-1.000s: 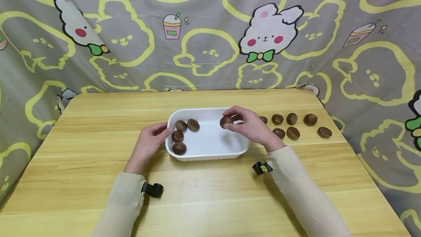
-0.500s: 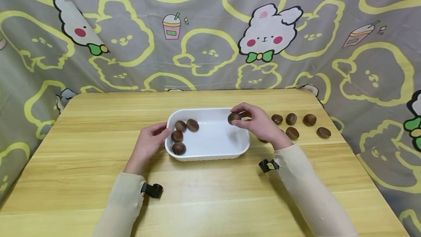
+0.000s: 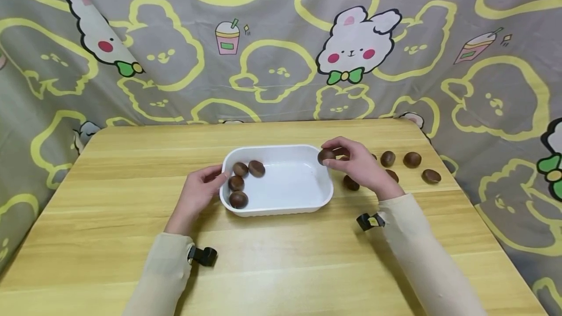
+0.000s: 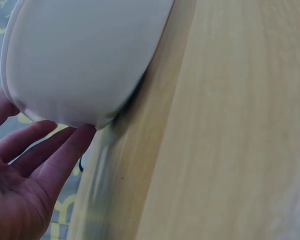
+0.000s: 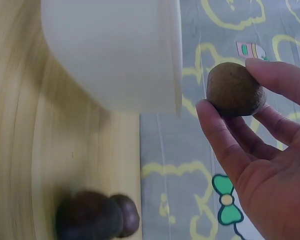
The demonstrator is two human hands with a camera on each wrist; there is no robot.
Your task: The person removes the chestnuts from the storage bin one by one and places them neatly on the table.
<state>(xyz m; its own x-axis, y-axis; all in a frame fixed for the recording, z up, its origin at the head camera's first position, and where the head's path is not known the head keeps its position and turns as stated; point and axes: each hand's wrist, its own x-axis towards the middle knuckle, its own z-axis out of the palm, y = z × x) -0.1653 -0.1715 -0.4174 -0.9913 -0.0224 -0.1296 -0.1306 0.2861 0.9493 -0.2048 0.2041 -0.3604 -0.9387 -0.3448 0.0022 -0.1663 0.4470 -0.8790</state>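
A white oblong dish sits on the table, several brown chestnuts gathered at its left end. My left hand holds that end, thumb at the rim and fingertips against the outer wall, as the left wrist view shows of the dish. Between thumb and fingers, my right hand pinches another chestnut at the dish's right rim. In the right wrist view this chestnut is raised above the rim level, apart from the dish wall.
More chestnuts lie loose on the wooden table to the right of the dish, some partly hidden behind my right hand. A patterned grey curtain hangs along the table's back and sides. Each wrist wears a small black camera.
My right hand has moved right with the pinched chestnut, from over the dish's inside to its right rim. The left hand keeps its hold, and the chestnuts in the dish stay put.
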